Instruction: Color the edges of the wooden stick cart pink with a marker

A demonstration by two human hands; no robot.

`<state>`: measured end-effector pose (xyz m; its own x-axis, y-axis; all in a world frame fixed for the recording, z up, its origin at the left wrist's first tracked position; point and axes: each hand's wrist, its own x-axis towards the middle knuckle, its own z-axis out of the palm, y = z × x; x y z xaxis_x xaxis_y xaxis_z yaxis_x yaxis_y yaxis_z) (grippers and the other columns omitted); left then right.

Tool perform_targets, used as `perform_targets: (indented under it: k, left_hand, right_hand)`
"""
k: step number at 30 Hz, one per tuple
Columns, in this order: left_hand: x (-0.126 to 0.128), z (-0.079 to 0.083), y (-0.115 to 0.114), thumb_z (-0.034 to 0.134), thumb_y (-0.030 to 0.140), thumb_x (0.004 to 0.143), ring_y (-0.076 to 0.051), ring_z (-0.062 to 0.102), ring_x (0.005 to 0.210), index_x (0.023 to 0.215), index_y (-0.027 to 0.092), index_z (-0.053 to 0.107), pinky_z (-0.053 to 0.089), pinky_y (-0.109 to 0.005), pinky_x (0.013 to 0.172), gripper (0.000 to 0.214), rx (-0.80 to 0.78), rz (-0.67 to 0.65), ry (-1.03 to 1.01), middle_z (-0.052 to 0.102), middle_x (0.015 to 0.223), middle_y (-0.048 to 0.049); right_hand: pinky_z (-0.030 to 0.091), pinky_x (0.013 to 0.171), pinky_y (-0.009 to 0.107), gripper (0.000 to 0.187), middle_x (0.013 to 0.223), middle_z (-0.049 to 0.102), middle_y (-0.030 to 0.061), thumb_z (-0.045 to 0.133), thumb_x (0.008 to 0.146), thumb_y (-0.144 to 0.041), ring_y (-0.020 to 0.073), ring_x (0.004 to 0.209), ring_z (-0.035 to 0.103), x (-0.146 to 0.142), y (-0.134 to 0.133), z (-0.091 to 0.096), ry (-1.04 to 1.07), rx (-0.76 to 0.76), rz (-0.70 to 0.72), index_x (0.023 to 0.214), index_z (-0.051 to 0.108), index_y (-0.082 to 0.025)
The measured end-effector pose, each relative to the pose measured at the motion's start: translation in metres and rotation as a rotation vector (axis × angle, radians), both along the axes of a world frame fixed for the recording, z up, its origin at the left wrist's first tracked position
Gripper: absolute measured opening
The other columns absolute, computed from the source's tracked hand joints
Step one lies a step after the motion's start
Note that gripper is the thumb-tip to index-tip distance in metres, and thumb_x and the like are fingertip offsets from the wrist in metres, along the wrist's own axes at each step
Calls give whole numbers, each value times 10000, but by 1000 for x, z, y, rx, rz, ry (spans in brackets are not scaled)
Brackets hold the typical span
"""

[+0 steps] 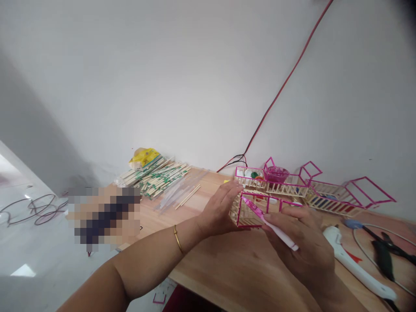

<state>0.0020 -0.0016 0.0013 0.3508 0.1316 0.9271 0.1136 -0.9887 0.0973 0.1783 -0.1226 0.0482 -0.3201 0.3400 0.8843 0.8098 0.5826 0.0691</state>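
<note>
My left hand [221,208] is closed round the left side of a small stick frame [238,212] made of pale wooden sticks with pink edges. In my right hand [302,242] is a white-handled brush [281,237], pinched between the fingers. The brush's pink-coated head lies against the frame's upper left corner. Behind the hands, along the wall, stand more pink-edged stick frames [287,189]. A tub of pink paint [277,174] sits among them. Part of the held frame is hidden by my hands.
Wooden sticks with green labels [162,177], a yellow bag [144,157] and clear plastic sleeves [182,190] lie at the back left of the wooden table [208,264]. A white glue-gun-like tool [357,264] and cables lie at right. A red-black wire [286,82] crosses the wall.
</note>
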Motion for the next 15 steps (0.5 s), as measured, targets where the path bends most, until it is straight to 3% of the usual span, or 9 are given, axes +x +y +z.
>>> perform_targets:
  k: [11, 15]
  left_hand:
    - [-1, 1, 1, 782, 617, 703, -335, 597, 1223, 1486, 185, 243, 536, -517, 1023, 1044, 17, 20, 8, 590, 1281, -207]
    - [0, 0, 2, 787, 593, 710, -337, 597, 1227, 1481, 171, 259, 532, -514, 1029, 1026, 21, 17, -8, 594, 1282, -210]
  right_hand:
    - [425, 792, 353, 322, 853, 716, 31, 708, 805, -77, 181, 819, 610, -1, 0, 1, 11, -22, 35, 1090, 633, -207]
    - [406, 786, 344, 248, 800, 688, 3, 675, 827, -87, 157, 771, 607, -5, -1, 7, 4, -40, 79, 1029, 632, -224]
